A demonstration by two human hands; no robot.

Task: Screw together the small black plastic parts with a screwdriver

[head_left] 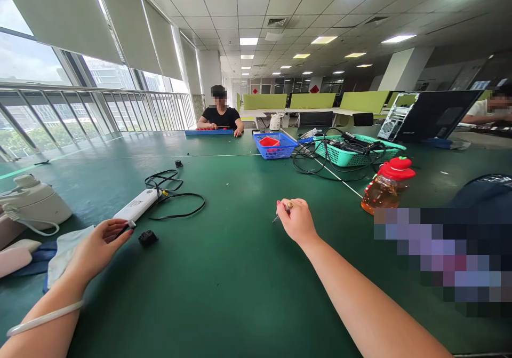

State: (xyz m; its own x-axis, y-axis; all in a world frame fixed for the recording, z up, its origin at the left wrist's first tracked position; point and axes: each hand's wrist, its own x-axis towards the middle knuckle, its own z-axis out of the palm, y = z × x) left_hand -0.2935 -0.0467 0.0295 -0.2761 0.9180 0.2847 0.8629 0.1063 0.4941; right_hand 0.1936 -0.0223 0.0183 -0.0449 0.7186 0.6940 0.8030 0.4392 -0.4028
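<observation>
My left hand (98,246) is at the left with its fingers closed around a small dark piece with a pale end (131,224); its kind is unclear. Just beyond those fingers lies a white power strip (138,207) with a black cord (176,217) looped beside it. A black plug-like block (148,238) rests on the green table right of that hand. Near the middle, my right hand (296,220) grips a slim tool with a thin pointed metal tip (276,219), angled down at the tabletop. Most of the tool is hidden in the fist.
Left of my left arm are a pale bag (36,203), a folded cloth (66,251) and a pink item (18,259). Rightward stand a red-lidded bottle (386,187), a blue basket (276,147) and a green basket of cables (344,155). A person (220,115) sits at the far end.
</observation>
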